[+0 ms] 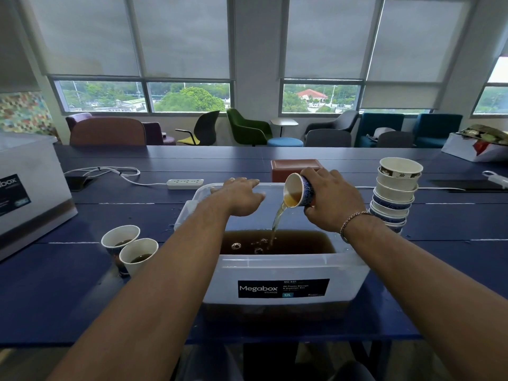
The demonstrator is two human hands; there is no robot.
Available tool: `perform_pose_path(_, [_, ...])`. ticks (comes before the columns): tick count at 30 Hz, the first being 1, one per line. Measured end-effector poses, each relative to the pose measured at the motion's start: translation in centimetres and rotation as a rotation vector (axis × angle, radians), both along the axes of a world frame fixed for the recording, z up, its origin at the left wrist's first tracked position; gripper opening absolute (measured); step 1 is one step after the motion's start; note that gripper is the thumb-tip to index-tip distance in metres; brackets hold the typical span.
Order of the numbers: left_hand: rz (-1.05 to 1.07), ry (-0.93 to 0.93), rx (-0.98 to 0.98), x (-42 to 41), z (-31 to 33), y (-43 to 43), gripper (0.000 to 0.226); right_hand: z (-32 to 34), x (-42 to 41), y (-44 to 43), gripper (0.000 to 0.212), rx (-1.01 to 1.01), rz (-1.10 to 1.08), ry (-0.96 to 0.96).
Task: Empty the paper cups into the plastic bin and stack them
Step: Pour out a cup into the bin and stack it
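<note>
A clear plastic bin [291,266] labelled Megabox stands in front of me on the blue table, part full of brown liquid. My right hand [328,200] grips a blue-patterned paper cup [298,189] tipped to the left over the bin, and a brown stream pours from it into the liquid. My left hand [240,195] rests with loosely spread fingers on the bin's far left rim. Two paper cups [129,250] holding dark liquid stand left of the bin. A leaning stack of empty cups [394,192] rises to the right of the bin.
A second Megabox bin [27,193] stands at the far left. A white power strip [185,184] with its cable and a brown box [295,167] lie behind the bin. A white bag [472,148] sits at the far right. Chairs line the windows beyond the table.
</note>
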State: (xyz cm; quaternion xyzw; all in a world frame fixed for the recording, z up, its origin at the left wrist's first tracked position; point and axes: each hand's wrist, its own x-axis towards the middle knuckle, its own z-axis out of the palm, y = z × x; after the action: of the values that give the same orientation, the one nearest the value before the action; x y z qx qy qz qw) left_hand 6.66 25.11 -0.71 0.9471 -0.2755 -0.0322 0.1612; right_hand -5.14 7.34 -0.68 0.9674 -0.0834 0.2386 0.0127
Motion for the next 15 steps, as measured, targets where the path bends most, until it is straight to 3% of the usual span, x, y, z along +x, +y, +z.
perform_pose_path(15, [0.021,0.060,-0.086,-0.56,0.18,-0.39,0.066,0.32,-0.31,0.65,0.072,-0.058,-0.005,0.020])
